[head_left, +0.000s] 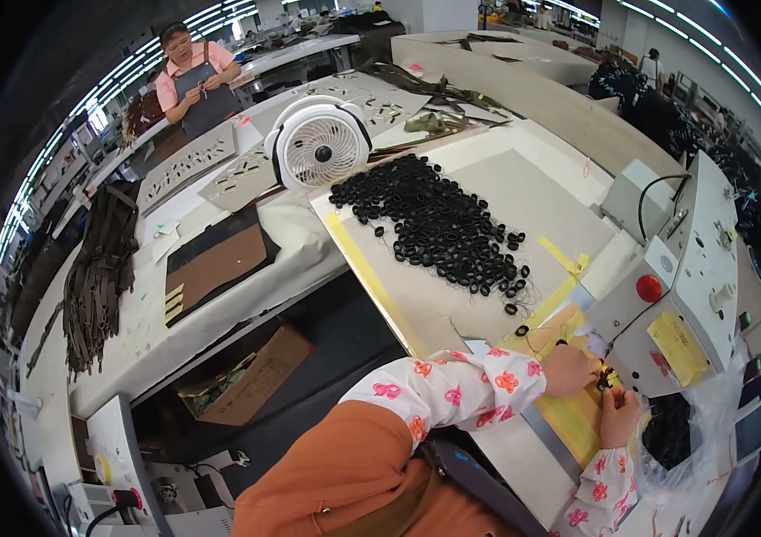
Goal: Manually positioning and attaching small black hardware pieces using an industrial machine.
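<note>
Both my hands are close together under the head of a sewing machine at the right. My left hand comes in from the left in a white flowered sleeve, fingers curled at the needle area and partly hidden. My right hand pinches a small black loop by the machine. Single black loops with trailing thread lie on the yellow-taped work surface beside my left hand. A large pile of black loops spreads over the board farther off.
A white fan stands beyond the pile. On the left table lie brown panels and dark straps. Under it sits a cardboard box. A plastic bag hangs right of my hands. Another person works at the far left.
</note>
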A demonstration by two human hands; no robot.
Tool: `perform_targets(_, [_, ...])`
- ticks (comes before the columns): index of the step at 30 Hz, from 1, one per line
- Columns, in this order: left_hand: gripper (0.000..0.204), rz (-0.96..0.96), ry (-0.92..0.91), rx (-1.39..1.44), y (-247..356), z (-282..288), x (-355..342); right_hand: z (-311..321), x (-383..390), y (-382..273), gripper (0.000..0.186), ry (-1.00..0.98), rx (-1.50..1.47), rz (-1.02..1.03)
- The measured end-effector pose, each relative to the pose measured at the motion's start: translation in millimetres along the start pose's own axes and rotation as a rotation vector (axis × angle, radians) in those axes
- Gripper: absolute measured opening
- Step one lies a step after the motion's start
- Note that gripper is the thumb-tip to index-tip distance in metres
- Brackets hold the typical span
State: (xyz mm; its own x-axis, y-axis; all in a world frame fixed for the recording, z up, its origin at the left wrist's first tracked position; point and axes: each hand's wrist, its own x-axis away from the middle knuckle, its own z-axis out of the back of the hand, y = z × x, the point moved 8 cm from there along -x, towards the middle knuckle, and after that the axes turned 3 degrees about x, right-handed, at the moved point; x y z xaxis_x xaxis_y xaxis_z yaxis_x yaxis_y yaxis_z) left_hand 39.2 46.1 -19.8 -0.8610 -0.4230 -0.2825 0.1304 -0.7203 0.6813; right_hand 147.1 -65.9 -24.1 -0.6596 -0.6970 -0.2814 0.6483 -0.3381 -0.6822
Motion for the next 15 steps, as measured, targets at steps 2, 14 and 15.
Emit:
perform_targets(2, [0.012, -0.099, -0.016, -0.023, 15.5, -8.8, 13.5, 1.7, 0.0, -3.1, 0.015, 0.036, -0.079, 0.051])
perform_targets(14, [0.011, -0.335, 0.107, 0.159, 24.7, 1.2, 0.6, -8.8, 8.1, -10.0, 0.006, -0.245, -0.269, -0.118])
perform_targets(15, [0.013, -0.334, 0.179, 0.210, 24.5, 4.9, -2.8, -3.7, 10.8, -15.1, 0.005, -0.193, -0.232, -0.034])
